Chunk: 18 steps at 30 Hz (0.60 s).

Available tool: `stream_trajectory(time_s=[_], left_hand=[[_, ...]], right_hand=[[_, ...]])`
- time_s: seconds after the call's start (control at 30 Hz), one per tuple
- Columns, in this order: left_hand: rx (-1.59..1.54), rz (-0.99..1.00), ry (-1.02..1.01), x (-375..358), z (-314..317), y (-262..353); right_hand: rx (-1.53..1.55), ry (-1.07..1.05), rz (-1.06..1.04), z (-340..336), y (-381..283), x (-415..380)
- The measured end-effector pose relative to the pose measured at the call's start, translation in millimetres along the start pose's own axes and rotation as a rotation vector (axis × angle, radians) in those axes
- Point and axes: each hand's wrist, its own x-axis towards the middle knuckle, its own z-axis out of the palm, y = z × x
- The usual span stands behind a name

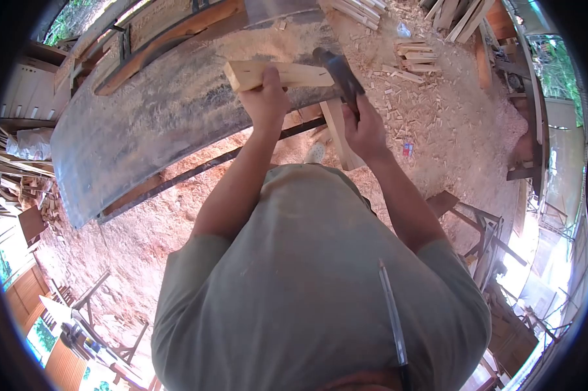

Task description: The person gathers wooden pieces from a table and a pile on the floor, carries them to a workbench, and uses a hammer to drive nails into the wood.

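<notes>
My left hand (265, 98) grips a pale wooden block (248, 73) and holds it flat on a grey, sawdust-covered metal table (144, 130). My right hand (364, 127) is closed around the handle of a dark hammer (336, 68), whose head lies over the block's right end. A second pale plank (338, 133) leans below the table edge, just left of my right hand. My green shirt fills the lower middle of the head view.
Sawdust covers the ground. Several short wood offcuts (408, 62) lie scattered at the upper right. Stacked timber (359, 10) sits at the top. A wooden sawhorse (486, 231) stands at the right; another frame (92, 296) stands at the lower left. Boards (170, 39) line the table's far side.
</notes>
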Motion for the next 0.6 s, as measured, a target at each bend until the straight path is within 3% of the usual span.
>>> stream_trajectory(time_s=[0.07,0.13,0.17,0.23,0.27,0.33,0.53,0.6], left_hand=[[-0.038,-0.063,0.043,7,-3,-2],[-0.104,-0.156,0.067,21,-16,-12],[-0.171,-0.249,0.085,30,-27,-23],[-0.255,-0.323,0.056,46,-57,-48],[-0.343,-0.400,0.024,52,-72,-64],[-0.395,-0.381,-0.018,55,-94,-89],[-0.329,-0.658,-0.040,34,-95,-86],[-0.388,-0.724,-0.186,29,-81,-92]], right_hand=[[0.010,0.001,-0.058,7,12,-5],[0.164,-0.035,0.244,16,30,-7],[0.168,-0.036,0.242,12,30,0],[0.789,-0.135,0.793,-2,33,18],[0.792,-0.133,0.792,-5,41,24],[1.041,-0.025,0.991,-13,59,29],[1.026,-0.022,1.001,-23,63,18],[1.044,-0.034,1.001,-25,61,15]])
